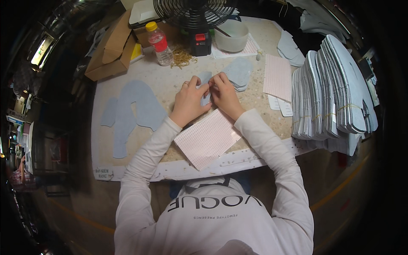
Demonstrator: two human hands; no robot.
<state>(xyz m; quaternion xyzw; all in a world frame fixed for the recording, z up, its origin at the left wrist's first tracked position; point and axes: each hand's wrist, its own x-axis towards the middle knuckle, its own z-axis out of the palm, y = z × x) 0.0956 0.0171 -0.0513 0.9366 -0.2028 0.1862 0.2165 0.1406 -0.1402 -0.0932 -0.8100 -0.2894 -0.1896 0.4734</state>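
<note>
Over the middle of the table, my left hand grips a small light-blue cut piece by its left side. My right hand is closed in a pinch at the piece's right edge; its fingertips hide whatever lies between them. Just below my hands lies a white sheet with rows of small pinkish labels. Beyond my right hand rests a small stack of light-blue cut pieces. Larger blue-grey cut pieces are laid flat left of my left hand.
Tall bundles of cut pieces stand at the right edge, beside another label sheet. Along the back are a cardboard box, a plastic bottle, rubber bands, a black fan and a white bowl.
</note>
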